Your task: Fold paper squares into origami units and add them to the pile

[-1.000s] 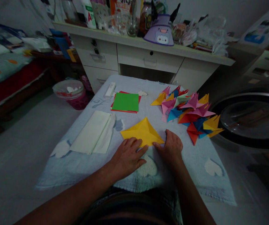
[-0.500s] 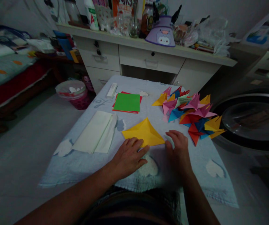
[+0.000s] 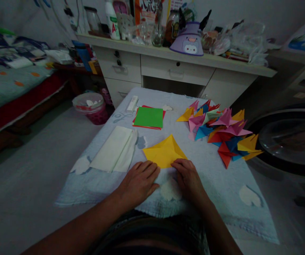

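A yellow sheet of origami paper [image 3: 165, 150], with creases and folded edges, lies on the cloth-covered table in front of me. My left hand [image 3: 141, 179] rests on its near left edge, fingers lying fairly flat and thumb apart. At the near right edge, my right hand [image 3: 186, 173] has its fingers bent together on the paper, its thumb mostly hidden. Beyond the sheet is a stack of square papers with a green sheet [image 3: 149, 117] on top. Folded paper cranes [image 3: 218, 124] in several colours are heaped to the right.
A folded white cloth or paper [image 3: 112, 148] lies on the left of the table [image 3: 216, 198]. A small white box [image 3: 132, 103] is near the far edge. Behind stands a drawer cabinet [image 3: 176, 71]; a pink bin [image 3: 95, 111] is left, a washing machine [image 3: 296, 138] right.
My right hand has moved left from beside the paper's right corner onto its near edge. My left hand has shifted slightly back along the near edge. The whole view has swung slightly.
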Available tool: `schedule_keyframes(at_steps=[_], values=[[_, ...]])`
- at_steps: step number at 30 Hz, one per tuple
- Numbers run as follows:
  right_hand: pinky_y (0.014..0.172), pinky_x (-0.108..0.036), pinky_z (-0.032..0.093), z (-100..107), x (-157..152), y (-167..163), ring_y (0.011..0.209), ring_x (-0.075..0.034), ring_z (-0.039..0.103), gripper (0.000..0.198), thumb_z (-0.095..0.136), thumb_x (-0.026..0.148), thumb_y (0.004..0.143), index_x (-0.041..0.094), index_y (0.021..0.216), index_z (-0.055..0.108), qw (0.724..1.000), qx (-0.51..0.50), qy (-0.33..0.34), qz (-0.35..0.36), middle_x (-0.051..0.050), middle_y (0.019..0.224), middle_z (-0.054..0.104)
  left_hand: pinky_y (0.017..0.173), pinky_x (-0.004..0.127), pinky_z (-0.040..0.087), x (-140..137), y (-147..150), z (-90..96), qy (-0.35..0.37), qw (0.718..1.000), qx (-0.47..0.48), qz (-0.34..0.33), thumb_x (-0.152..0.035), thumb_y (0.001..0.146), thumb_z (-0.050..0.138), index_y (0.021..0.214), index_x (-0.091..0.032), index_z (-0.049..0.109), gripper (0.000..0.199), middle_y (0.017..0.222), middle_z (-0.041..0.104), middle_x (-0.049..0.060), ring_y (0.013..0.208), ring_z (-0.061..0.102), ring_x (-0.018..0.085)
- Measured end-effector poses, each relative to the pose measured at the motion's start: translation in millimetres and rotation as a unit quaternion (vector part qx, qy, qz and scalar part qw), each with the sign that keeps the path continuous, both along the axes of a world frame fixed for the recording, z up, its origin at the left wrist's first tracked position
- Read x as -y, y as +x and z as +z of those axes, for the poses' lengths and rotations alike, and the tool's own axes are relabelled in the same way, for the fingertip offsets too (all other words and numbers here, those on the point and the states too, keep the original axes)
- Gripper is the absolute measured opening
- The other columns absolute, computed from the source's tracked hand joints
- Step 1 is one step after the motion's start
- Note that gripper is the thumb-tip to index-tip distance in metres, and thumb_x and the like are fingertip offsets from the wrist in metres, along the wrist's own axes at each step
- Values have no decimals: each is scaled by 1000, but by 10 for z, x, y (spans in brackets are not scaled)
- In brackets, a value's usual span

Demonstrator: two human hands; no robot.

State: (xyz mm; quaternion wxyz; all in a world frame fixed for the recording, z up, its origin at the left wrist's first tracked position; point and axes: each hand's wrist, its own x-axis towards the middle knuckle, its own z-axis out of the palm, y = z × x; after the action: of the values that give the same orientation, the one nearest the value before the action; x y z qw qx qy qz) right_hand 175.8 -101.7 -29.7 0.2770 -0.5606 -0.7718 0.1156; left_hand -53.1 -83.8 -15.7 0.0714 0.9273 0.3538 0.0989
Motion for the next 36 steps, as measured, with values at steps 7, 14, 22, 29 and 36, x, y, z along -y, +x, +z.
schedule_keyframes(at_steps=[7, 14, 22, 29, 36], values=[[90, -48, 48, -27, -6, 12, 102, -26, 56, 35, 48, 8, 83, 20, 108, 69, 1000, 1, -8, -4, -11, 110, 65, 95, 42, 40, 95, -156, -44, 20, 999, -5, 24, -31, 89, 61, 125, -18, 52, 40, 123, 60, 9, 116, 51, 26], [92, -47, 49, 62, -1, 16, 102, -25, 58, 28, 49, 13, 86, 18, 105, 68, 1000, -3, -20, 5, -12, 108, 67, 94, 41, 44, 56, -222, 70, -34, 995, 71, 57, -26, 88, 59, 113, -20, 57, 26, 119, 59, 9, 110, 54, 25], [86, -43, 51, 257, -378, 178, 98, -25, 61, 34, 54, 27, 82, 16, 114, 59, 996, -34, -10, -80, -12, 109, 66, 97, 45, 45, -142, 30, 97, -56, 965, 188, 175, -29, 81, 67, 121, -18, 48, 46, 118, 56, 9, 112, 52, 26], [65, -31, 50, 149, -824, 156, 66, -14, 60, 51, 60, 30, 77, 17, 126, 51, 983, -102, -116, -101, -8, 103, 67, 84, 33, 49, -165, 210, 68, -87, 966, 203, 136, -11, 82, 60, 90, -20, 64, 12, 98, 61, 3, 95, 58, 19], [56, -23, 46, 48, -856, 262, 64, -13, 58, 44, 56, 26, 73, 17, 117, 53, 938, -314, -130, -65, 0, 81, 60, 80, 25, 51, -139, 114, 41, -64, 971, 220, 70, -5, 86, 44, 97, -19, 60, 24, 101, 64, 4, 91, 63, 14]])
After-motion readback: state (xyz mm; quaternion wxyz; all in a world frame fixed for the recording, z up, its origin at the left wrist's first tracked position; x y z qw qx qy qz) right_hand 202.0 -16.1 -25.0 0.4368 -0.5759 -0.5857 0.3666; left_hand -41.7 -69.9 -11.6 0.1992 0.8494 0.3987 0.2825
